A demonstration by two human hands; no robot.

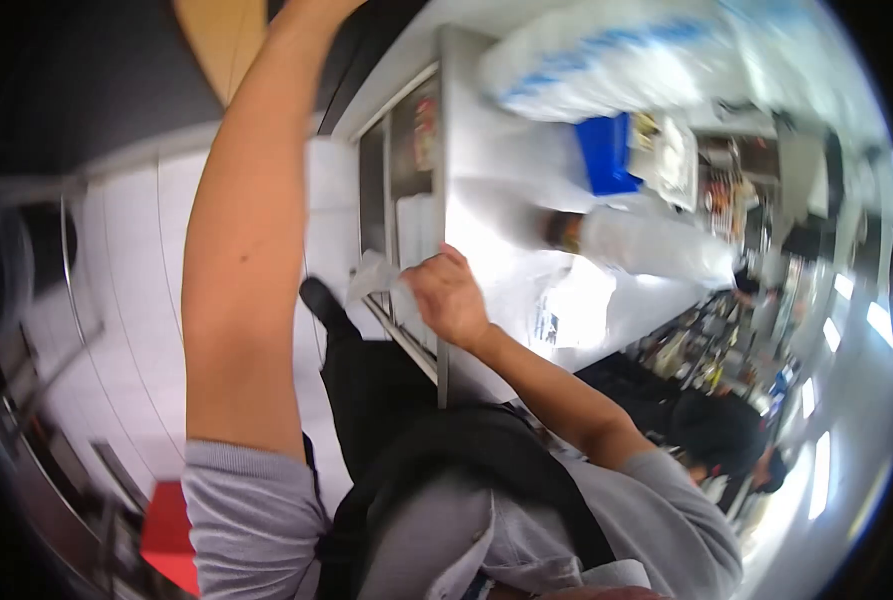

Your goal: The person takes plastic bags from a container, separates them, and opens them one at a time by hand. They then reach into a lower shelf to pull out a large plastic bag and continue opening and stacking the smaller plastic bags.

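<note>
My right hand (450, 298) is at the edge of the steel counter (496, 210), its fingers closed and blurred by motion. From its fingertips sticks out a small, whitish, see-through piece that looks like thin plastic (371, 278); its exact kind is hard to make out. Below the hand are open shelves (414, 225) under the counter. My left arm (246, 250) stretches up along the left side of the view, and its hand lies beyond the top edge.
On the counter are a clear plastic sleeve with a dark end (646, 245), a blue container (606, 155) and large plastic-wrapped packs (616, 60). A person in dark clothes (706, 420) is at the right. A red object (171, 535) is at the lower left, above pale floor tiles (136, 300).
</note>
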